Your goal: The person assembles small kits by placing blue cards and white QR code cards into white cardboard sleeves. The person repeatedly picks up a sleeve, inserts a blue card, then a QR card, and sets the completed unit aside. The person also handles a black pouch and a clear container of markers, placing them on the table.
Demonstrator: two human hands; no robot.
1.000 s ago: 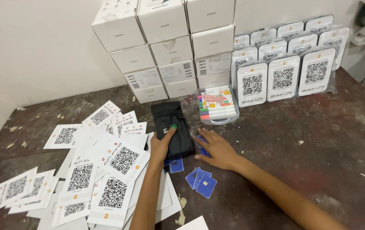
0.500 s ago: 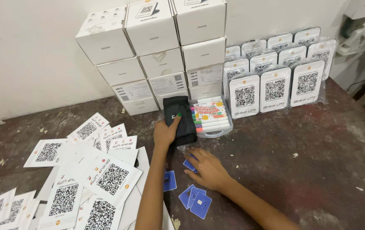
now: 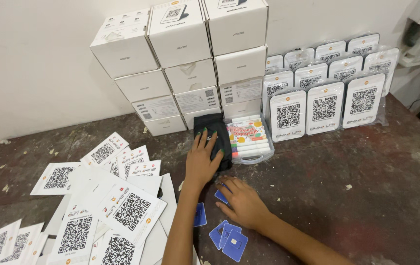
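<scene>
While left hand (image 3: 201, 164) lies flat, grip apart, on one black pouch (image 3: 214, 139), right hand (image 3: 243, 202) splayed over blue cards (image 3: 229, 238)

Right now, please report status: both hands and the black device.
Left hand flat on black device, no grip. Right hand on a small blue card. Marker case touching device's right side.

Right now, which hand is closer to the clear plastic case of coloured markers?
Left. The left hand rests on the black pouch beside the marker case; the right hand lies lower, on blue cards.

head-worn view, steeply down, close
</scene>
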